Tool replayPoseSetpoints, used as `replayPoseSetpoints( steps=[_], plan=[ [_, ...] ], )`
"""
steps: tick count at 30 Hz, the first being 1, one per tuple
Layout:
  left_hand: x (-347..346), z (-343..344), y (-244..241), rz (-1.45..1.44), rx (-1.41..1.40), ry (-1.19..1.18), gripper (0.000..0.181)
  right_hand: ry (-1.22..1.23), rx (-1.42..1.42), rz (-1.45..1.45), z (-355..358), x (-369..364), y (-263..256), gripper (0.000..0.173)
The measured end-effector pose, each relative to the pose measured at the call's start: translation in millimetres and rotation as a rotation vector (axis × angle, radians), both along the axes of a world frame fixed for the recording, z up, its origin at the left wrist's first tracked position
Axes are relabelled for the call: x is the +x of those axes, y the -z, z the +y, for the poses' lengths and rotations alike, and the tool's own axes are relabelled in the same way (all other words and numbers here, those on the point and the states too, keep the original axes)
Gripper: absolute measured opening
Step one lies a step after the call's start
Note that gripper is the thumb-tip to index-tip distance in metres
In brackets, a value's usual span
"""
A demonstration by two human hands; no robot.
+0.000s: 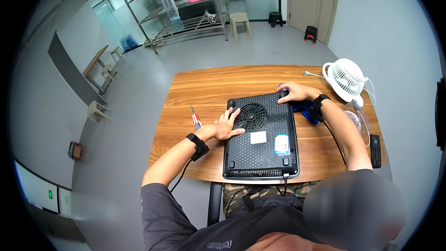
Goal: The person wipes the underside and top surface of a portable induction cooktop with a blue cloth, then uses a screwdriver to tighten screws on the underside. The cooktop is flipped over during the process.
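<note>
An induction cooker (268,118) lies upside down on the wooden table, its black textured underside facing up. A round fan grille (251,116), rubber feet and two labels show on it. My left hand (225,125) rests spread on its left side, fingertips at the grille's edge. At the far right corner, my right hand (296,92) has thumb and fingers around the corner foot (283,94). A blue cloth (306,109) lies beneath my right wrist, with a bit of blue by the fingertips. A power cord (285,181) leaves the near edge.
A screwdriver (195,120) with a red handle lies left of the cooker. At the table's right are a white fan (345,80), a clear plastic bag (360,118) and a black case-like object (375,150). A metal rack (181,10) and stools stand beyond.
</note>
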State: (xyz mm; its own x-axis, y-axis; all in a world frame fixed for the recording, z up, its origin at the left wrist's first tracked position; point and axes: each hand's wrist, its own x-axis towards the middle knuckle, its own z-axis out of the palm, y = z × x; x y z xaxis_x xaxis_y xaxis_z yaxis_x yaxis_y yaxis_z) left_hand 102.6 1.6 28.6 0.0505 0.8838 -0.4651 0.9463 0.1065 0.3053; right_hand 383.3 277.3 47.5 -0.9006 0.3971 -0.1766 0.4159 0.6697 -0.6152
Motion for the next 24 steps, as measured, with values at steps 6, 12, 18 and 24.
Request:
replayPoseSetpoints(
  steps=[6,12,18,24],
  plan=[
    [-4,8,9,-0.198,0.1,0.003,0.101,0.057,0.164,0.176,-5,-1,-44,0.072],
    [2,22,35,-0.458,0.283,0.027,0.097,0.168,0.334,0.232,-13,-7,-85,0.078],
    [16,19,1,-0.394,0.246,-0.064,0.086,0.131,0.39,0.098,-19,-28,-125,0.074],
    [45,0,-100,-0.408,0.06,-0.209,0.081,0.103,0.457,-0.044,-25,-72,-147,0.068]
  ],
)
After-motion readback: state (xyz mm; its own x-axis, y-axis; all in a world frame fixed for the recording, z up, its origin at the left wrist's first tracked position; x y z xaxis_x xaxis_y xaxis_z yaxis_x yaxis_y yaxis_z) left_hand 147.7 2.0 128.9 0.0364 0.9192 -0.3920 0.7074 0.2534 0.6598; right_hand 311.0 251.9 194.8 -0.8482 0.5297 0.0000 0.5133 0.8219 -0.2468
